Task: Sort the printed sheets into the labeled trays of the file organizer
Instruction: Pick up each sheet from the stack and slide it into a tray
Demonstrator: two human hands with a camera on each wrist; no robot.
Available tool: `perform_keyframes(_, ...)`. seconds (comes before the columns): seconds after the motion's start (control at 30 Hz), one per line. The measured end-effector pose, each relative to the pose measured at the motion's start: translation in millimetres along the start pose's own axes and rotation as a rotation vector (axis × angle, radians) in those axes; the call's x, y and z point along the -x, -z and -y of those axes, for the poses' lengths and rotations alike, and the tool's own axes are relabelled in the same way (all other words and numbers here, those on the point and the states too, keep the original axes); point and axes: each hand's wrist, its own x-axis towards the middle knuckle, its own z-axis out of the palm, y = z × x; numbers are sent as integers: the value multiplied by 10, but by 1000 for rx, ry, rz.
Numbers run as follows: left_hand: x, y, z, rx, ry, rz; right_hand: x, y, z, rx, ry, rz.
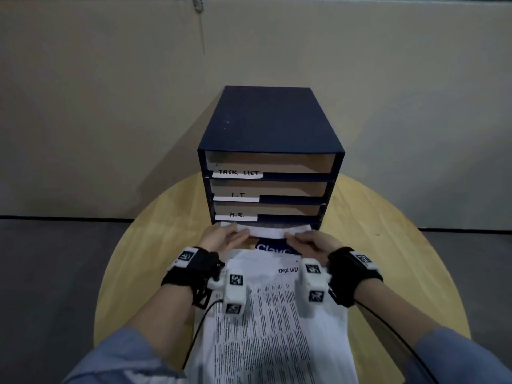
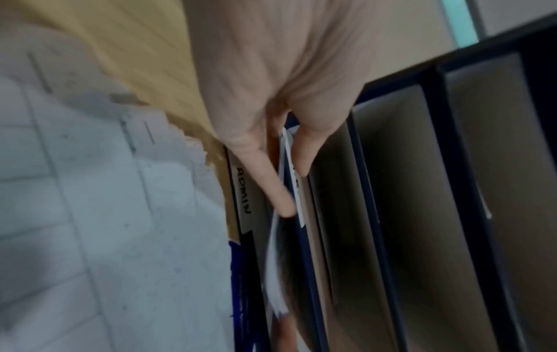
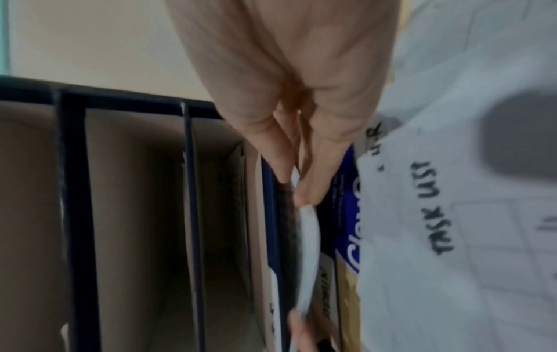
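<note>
While both hands hold one white sheet (image 1: pixel 267 231) by its near edge, most of it is already inside the bottom tray of the dark blue file organizer (image 1: pixel 270 151). The left hand (image 1: pixel 221 236) has its grip pinched on the sheet's left part, thumb on one side and fingers on the other. The right hand (image 1: pixel 310 241) pinches the right part the same way. In the left wrist view, the tray's label (image 2: pixel 243 190) reads ADMIN.

So this sheet looks almost put away. It needs a last push in, and then the hands can let go.

Much work is left, I think. A stack of printed sheets (image 1: pixel 277 314) lies on the round wooden surface (image 1: pixel 388 245), just in front of the organizer. The top one has TASK LIST written on it. A page with a blue band (image 1: pixel 270 246) peeks out from under it. The three upper trays, marked TASK LIST, I.T. and H.R., show no sheets at their open fronts.
</note>
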Motion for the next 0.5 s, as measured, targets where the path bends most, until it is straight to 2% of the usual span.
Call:
perform_keyframes(0.13,-41,-23,46,-21,-63,-66,74,-218,-12,-72,128,31)
perform_keyframes(0.2,39,13,80,-190,-136,-118,140,-176,-50,-25,144,45)
perform_keyframes(0.27,211,46,110,-482,-249,-147,263,-104,-93,123,135,18)
perform_keyframes(0.4,527,177,277,-1232,-470,-88,503,120,-273,402,107,-109)
perform_keyframes(0.5,602,337,470,-1722,-450,-28,617,269,-481,579,92,-239)
